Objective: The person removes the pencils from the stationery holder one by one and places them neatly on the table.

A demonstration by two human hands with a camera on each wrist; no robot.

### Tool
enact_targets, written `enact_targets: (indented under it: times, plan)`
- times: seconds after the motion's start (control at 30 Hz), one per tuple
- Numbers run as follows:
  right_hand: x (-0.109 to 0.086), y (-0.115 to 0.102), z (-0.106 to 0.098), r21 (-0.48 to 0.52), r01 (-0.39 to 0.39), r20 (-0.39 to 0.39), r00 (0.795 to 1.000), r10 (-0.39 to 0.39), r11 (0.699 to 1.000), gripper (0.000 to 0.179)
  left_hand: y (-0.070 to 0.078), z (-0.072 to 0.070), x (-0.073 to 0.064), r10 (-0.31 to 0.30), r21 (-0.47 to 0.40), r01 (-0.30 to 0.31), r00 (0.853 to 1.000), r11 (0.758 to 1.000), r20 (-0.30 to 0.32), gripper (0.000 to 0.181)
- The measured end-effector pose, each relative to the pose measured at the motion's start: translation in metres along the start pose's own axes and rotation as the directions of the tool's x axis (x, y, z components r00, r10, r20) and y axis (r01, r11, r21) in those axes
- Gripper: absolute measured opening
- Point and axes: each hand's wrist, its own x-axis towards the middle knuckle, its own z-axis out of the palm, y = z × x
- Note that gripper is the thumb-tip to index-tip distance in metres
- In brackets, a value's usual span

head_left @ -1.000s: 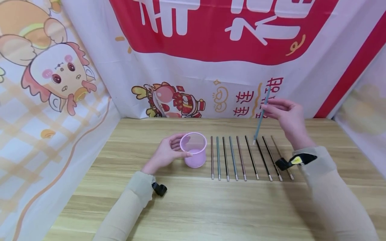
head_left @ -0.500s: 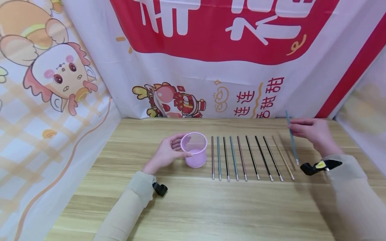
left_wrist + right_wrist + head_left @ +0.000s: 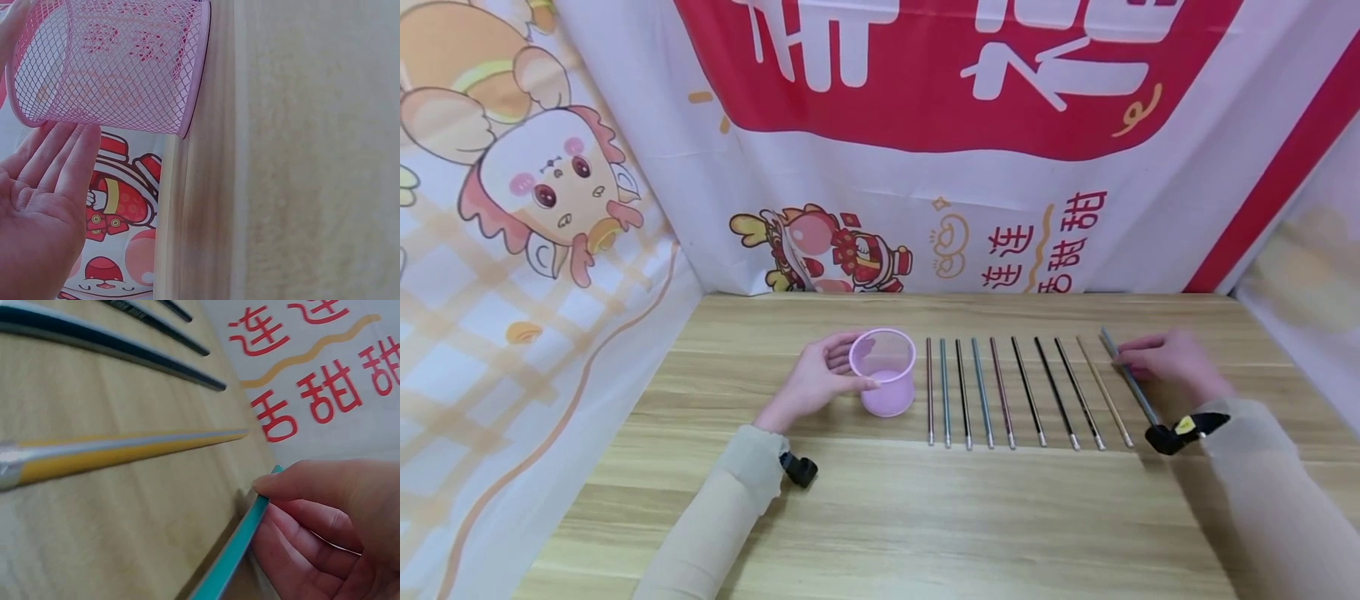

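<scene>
My left hand point(image 3: 808, 379) holds a pink mesh pen holder point(image 3: 891, 396) from its left, with thumb and fingers on opposite sides near the rim. In the left wrist view the fingers point(image 3: 56, 162) lie fairly straight against the mesh holder point(image 3: 125, 75), which stands upright. My right hand point(image 3: 1172, 362) pinches a teal pencil point(image 3: 1135, 387) near its far end, low over the table. In the right wrist view thumb and fingers grip the pencil point(image 3: 234, 550), and its shadow falls close beside it. Left of it lies a yellow pencil point(image 3: 1105, 392).
Several more pencils lie in a row between the pen holder and the right hand, including a black pencil point(image 3: 1056, 392) and a dark red pencil point(image 3: 930, 392). Printed cloth point(image 3: 962, 175) hangs along the back edge of the wooden table point(image 3: 955, 517) and at both sides.
My right hand has carried the teal pencil from above the row to the right, then lowered it beside the yellow pencil. The left hand and pen holder have stayed put.
</scene>
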Motion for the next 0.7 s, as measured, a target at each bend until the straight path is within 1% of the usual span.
enact_targets:
  times: [0.17,0.47,0.57,0.7]
  plan:
    - [0.0014,0.0066,0.0049,-0.002,-0.001,-0.007,1.000,0.000,1.000,0.051,-0.0002,-0.0002,0.0008,-0.006,0.015,0.006,1.000,1.000,0.000,0.082]
    - [0.0022,0.0057,0.0090,0.020,-0.018,-0.043,0.999,0.019,1.000,0.051,-0.0014,-0.0018,0.0010,0.044,0.065,-0.044,0.999,0.997,0.005,0.089]
    - [0.0001,0.0039,0.0106,0.026,-0.005,-0.049,0.999,0.006,1.000,0.053,-0.0005,-0.0027,0.0007,0.058,0.102,-0.057,0.998,0.993,-0.008,0.093]
    - [-0.0048,0.0027,0.0096,0.064,0.041,-0.047,0.998,-0.038,0.997,0.060,0.0026,-0.0058,-0.0006,0.058,0.138,-0.055,0.998,0.989,-0.023,0.097]
